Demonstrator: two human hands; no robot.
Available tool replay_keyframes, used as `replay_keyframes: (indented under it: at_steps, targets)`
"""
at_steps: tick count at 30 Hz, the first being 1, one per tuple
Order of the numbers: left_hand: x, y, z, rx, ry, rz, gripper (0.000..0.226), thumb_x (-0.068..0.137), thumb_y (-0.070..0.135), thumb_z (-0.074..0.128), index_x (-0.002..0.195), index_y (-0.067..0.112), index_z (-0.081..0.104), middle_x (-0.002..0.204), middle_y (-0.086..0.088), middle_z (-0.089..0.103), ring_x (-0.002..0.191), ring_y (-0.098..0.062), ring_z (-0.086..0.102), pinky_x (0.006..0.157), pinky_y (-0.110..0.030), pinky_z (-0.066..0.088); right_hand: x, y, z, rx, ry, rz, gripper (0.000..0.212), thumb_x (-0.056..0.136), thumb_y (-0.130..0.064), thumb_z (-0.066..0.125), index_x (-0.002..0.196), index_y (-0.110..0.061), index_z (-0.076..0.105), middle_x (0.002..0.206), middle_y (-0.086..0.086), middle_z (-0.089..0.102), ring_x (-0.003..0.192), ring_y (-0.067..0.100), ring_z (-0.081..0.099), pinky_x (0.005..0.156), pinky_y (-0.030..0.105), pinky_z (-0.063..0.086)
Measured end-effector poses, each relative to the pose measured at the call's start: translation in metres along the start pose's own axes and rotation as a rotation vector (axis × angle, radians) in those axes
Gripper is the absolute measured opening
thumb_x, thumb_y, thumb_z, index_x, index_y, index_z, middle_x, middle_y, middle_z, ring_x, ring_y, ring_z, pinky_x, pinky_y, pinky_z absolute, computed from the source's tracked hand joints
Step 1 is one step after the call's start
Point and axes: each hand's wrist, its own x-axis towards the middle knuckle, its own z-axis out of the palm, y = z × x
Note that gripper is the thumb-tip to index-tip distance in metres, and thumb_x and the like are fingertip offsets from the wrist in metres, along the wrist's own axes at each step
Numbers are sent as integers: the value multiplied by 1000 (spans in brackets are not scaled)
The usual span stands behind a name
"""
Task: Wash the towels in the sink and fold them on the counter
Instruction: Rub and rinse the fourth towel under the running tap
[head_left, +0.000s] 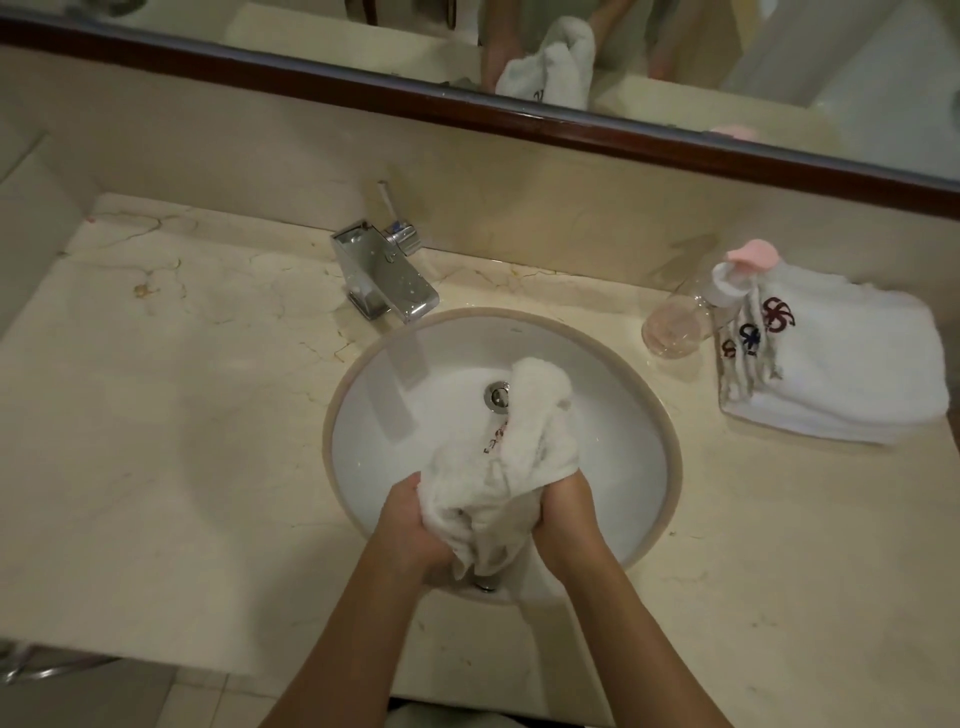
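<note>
A towel (501, 457) is gripped over the sink (670, 467), lower centre, by the left hand (415, 525) and right hand (569, 514), fingers clenched on it. Folded towels (841, 364) are stacked on the desk (182, 389) at right; this one's folding remains.

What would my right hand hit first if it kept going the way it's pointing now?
Your right hand already grips the wet towel. Past it, most likely the sink bowl's far wall, though depth is hard to judge.
</note>
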Motion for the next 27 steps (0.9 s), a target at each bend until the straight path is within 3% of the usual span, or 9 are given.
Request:
replay_keyframes:
  at_steps: [3,5,7,9,12,16,20,23,27]
  targets:
    - [-12,3,17,142,-204,128,21,98,26,55,95,14,72,97,-7,73,87,-13,70,77,-15,54,10,-10,0,-302,-14,-18,21,101,-25,44,101,-16,63,99,6,66,97,31,62,79,36,48]
    - [-5,-2,31,164,-131,199,36,103,33,48,119,7,67,124,-12,67,116,-25,62,103,-32,47,17,-5,10,-641,-78,-44,26,94,-25,40,106,-14,61,114,10,66,106,36,60,85,38,45]
    - [-20,-18,41,432,45,442,38,107,34,34,117,16,66,114,-5,70,111,-22,63,98,-37,48,23,-2,23,-763,-27,-17,14,96,-18,38,95,-16,52,113,13,62,106,36,58,87,39,45]
    - [-39,-33,44,499,52,611,35,106,34,32,99,19,63,94,7,67,93,-13,63,83,-28,51,45,-3,28,-484,0,63,15,96,-19,40,85,-16,51,94,7,63,87,30,61,76,36,50]
    - [-29,-25,34,438,96,576,35,106,32,33,96,18,64,92,4,68,94,-15,64,89,-31,50,44,-2,31,-393,-76,79,29,97,-9,44,70,-17,54,65,-4,57,59,12,49,54,25,40]
    - [-7,-1,31,406,111,579,38,105,34,34,101,18,68,104,2,71,104,-21,62,99,-39,45,28,10,38,-535,-106,-124,27,95,-29,45,89,-13,66,90,-1,70,81,14,63,75,31,51]
    - [-15,-7,36,626,49,618,38,106,32,32,84,16,59,82,4,64,90,-22,60,79,-27,45,41,-20,37,-347,-58,-56,31,98,-22,56,67,-17,57,65,-1,59,59,11,54,58,24,45]
    - [13,21,25,446,118,492,42,104,41,34,105,18,70,104,-3,73,102,-22,66,96,-40,49,17,-12,51,-504,-110,-221,37,98,-12,45,62,-19,47,66,-2,54,70,19,49,68,33,41]
    - [-13,-5,34,882,7,724,30,106,30,34,92,20,59,95,-1,65,94,-25,57,80,-33,40,56,-29,42,-418,84,-80,31,98,-15,44,71,-15,57,77,7,62,74,23,52,69,34,43]
